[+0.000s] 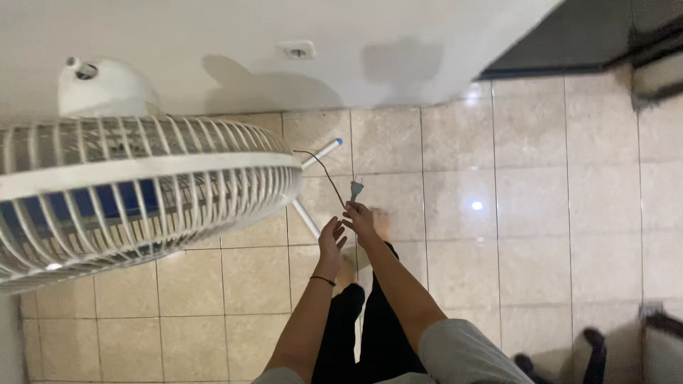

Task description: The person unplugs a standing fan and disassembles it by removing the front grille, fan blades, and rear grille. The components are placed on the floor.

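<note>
Right fingers (353, 210): pinched on the dark power cord (329, 173) just below its plug (356, 189); the plug stood up directly above the fingertips.
Left fingers (336, 229): spread and loosely curled beside the right hand (361, 222); contact with the cord probably absent, though the view was too small to confirm.
Left hand (331, 244): sat just below and to the side of the right fingers, a thin dark band on its wrist.
Cord run: rose from the right fingers and curved away toward the fan.
Fan (135, 192): white cage with blue blades inside, well to the left of both hands, its motor housing (107, 89) above.
Stand legs (313, 188): white tubes on the tiled floor (498, 213), just beyond the fingertips.
Wall socket (297, 50): on the white wall, far above the plug.
</note>
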